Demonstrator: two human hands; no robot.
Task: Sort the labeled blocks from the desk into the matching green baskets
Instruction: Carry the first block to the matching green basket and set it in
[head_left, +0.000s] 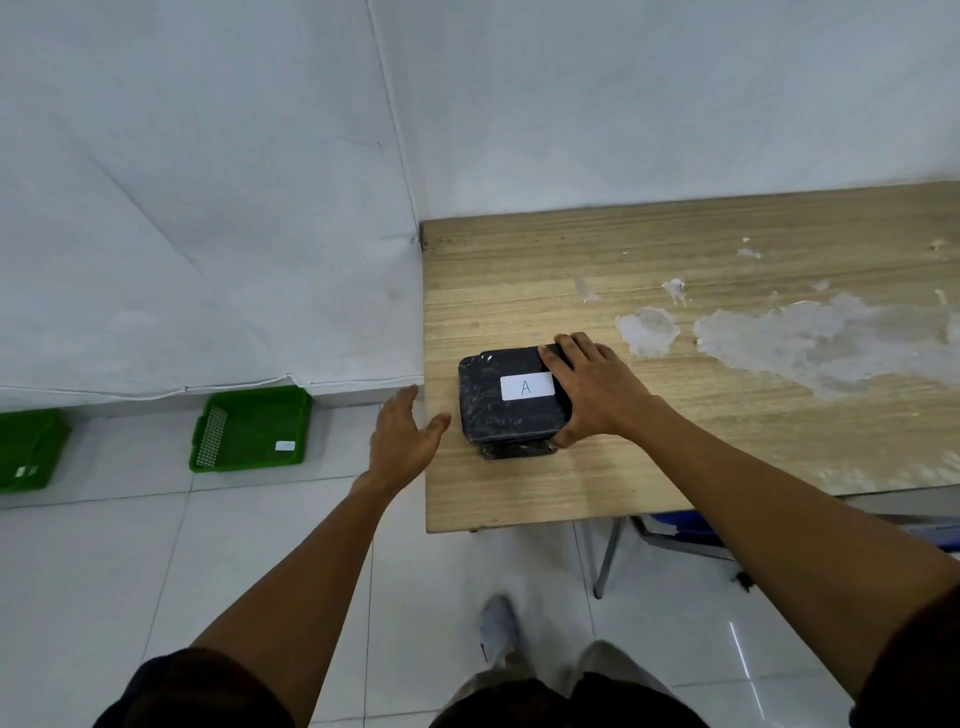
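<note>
A black wrapped block (501, 421) with a white label reading "A" lies near the left end of the wooden desk (675, 260). My right hand (592, 387) lies over the block's right side, fingers curled around its far and near edges. My left hand (402, 434) hovers open just off the desk's left edge, palm turned toward the block, a short gap from it. Two green baskets stand on the floor by the wall: one (252, 428) left of the desk with a small white label inside, another (28, 449) cut off by the left frame edge.
White walls meet in a corner behind the desk's far left. The desk top has patches of worn, peeling surface (810, 338) on the right. Metal desk legs (608, 556) and a blue object (685, 527) sit under it. My foot (496, 626) stands on the white tiled floor.
</note>
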